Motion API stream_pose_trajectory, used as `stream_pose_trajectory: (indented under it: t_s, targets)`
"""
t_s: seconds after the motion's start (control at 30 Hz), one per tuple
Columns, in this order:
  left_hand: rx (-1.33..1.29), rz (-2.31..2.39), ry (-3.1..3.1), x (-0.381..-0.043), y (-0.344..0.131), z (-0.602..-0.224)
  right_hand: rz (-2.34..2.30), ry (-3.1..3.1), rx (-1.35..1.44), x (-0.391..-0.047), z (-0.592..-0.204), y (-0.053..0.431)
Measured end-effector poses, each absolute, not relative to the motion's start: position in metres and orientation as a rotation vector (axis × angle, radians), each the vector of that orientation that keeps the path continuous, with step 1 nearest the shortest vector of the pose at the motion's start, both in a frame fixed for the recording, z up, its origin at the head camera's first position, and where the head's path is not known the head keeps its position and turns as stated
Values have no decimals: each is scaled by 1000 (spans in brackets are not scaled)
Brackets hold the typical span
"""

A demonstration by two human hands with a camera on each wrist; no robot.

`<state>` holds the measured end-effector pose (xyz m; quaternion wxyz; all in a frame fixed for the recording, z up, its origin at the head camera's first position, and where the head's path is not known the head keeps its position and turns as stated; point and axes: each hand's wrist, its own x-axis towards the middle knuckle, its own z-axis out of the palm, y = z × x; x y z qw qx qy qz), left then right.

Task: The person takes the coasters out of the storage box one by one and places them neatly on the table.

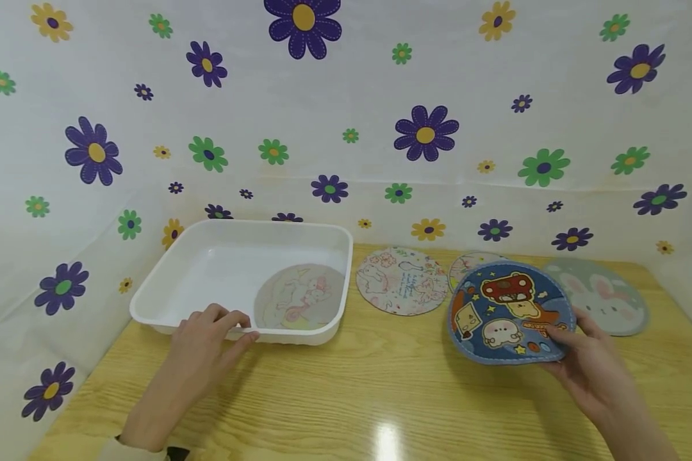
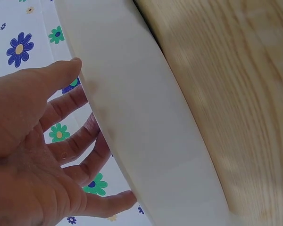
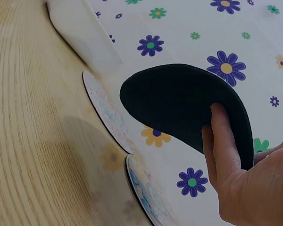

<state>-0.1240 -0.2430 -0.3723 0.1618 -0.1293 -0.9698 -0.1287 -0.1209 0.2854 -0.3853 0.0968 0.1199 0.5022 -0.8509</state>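
My left hand [image 1: 207, 342] is at the near rim of a white plastic tray [image 1: 198, 256], its fingers bent over the edge and the thumb on the rim. In the left wrist view the left hand's fingertips [image 2: 106, 141] reach behind the tray's wall [image 2: 127, 113]. My right hand [image 1: 594, 365] pinches a round blue mouse pad [image 1: 473, 342] with cartoon pictures, thumb on top and fingers below. It is held tilted above the table, and the right wrist view shows its bent black underside [image 3: 174, 94]. A pale round mouse pad [image 1: 305, 301] lies inside the tray at its right.
On the wooden table [image 1: 323, 403] a white and pink patterned round pad [image 1: 403, 282] lies right of the tray. A colourful pad [image 1: 467, 259] is partly hidden behind the blue one, and a grey-green rabbit pad [image 1: 611, 301] lies at far right. A flowered cloth [image 1: 346, 96] hangs behind.
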Motion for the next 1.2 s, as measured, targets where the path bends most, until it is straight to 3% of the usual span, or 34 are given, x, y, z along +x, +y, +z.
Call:
stream_pose_trajectory:
  t_s: [1.2]
  targets:
    - [-343, -365, -2799, -123, -243, -369, -2524, 1414, 605, -92, -404, 358]
